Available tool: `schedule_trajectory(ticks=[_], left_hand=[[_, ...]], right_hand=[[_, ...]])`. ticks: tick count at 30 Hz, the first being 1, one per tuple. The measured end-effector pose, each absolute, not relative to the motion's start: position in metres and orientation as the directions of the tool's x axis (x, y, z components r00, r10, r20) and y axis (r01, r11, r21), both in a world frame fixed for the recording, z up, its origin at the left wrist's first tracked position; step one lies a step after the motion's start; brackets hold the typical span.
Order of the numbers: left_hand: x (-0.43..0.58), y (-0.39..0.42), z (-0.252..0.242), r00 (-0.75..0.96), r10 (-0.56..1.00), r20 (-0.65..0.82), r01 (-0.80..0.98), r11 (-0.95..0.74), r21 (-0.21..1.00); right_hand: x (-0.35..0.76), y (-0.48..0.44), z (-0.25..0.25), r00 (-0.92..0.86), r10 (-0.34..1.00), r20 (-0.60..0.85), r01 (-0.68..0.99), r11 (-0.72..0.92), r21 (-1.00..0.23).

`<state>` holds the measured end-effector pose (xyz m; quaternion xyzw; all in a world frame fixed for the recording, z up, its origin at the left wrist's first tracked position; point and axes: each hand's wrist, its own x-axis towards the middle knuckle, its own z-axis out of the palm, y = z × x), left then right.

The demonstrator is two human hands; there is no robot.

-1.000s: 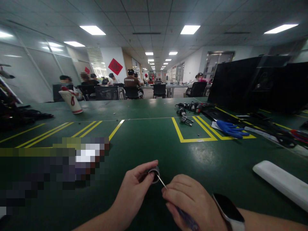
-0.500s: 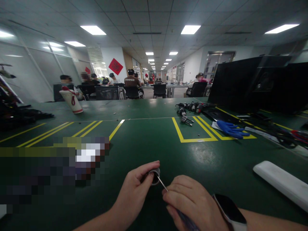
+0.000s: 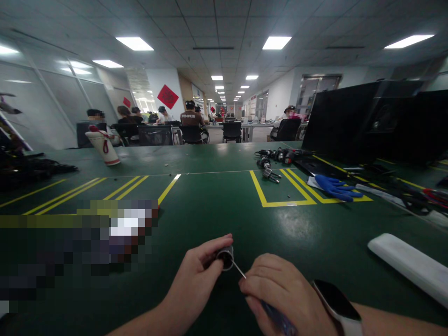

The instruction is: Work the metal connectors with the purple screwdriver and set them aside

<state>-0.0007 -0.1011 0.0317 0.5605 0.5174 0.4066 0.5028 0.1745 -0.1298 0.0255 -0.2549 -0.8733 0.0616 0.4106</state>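
Note:
My left hand point(image 3: 196, 280) is closed round a small dark metal cylinder point(image 3: 225, 257), its open end turned to the right. My right hand point(image 3: 283, 291) grips a thin tool with a bluish handle point(image 3: 276, 318); the tool's fine metal shaft point(image 3: 238, 270) points up-left and its tip reaches the cylinder's end. Both hands hover just above the green table point(image 3: 217, 200) near its front edge. A dark smartwatch point(image 3: 338, 305) sits on my right wrist.
A white flat bar point(image 3: 409, 266) lies at the right. A blue glove point(image 3: 334, 186), cables and small metal parts point(image 3: 271, 163) lie further back right, by black monitors point(image 3: 350, 121). A white cup point(image 3: 104, 147) stands back left. People sit at desks beyond.
The cylinder in my left hand has turned slightly and shifted a little right. My right hand has drawn back a bit, so less of the shaft shows.

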Motion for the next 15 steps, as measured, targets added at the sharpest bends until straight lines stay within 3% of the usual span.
schedule_trajectory(ticks=[9, 15], left_hand=[[0.001, -0.1, 0.032, 0.116, 0.992, -0.05, 0.169, 0.03, 0.985], [0.0, -0.1, 0.033, 0.122, 0.991, -0.047, 0.183, 0.025, 0.983]], right_hand=[[0.178, -0.129, 0.033, -0.551, 0.543, 0.634, 0.348, 0.84, -0.417], [0.183, -0.127, 0.037, -0.428, 0.735, 0.525, 0.304, 0.665, -0.683]])
